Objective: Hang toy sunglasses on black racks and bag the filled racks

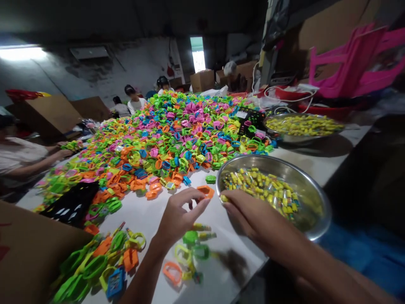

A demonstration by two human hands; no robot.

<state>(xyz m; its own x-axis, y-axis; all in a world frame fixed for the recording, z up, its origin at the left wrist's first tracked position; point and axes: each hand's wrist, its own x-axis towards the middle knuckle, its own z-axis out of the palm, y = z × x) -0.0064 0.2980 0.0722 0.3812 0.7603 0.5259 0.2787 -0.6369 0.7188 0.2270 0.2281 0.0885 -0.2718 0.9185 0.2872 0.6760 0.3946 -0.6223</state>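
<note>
My left hand (179, 215) pinches an orange plastic toy watch (206, 191) between thumb and fingers, above the white table. Close by on the right, my right hand (245, 211) is closed on a small yellow-wrapped tube (224, 198), whose end shows at the fingertips. That hand is at the left rim of a steel bowl (316, 190), which holds many similar yellow tubes (262, 185). Below my hands lie a few toy watches (173, 272) with yellow tubes attached. More joined pieces (95, 266) form a group at the lower left.
A large heap of colourful toy watches (177, 135) covers the table's middle. A second bowl of yellow tubes (303, 125) stands behind the first. A cardboard box (34, 253) is at the near left. Another person's hands (61, 153) work at the left edge. Pink stools (354, 63) rise at the right.
</note>
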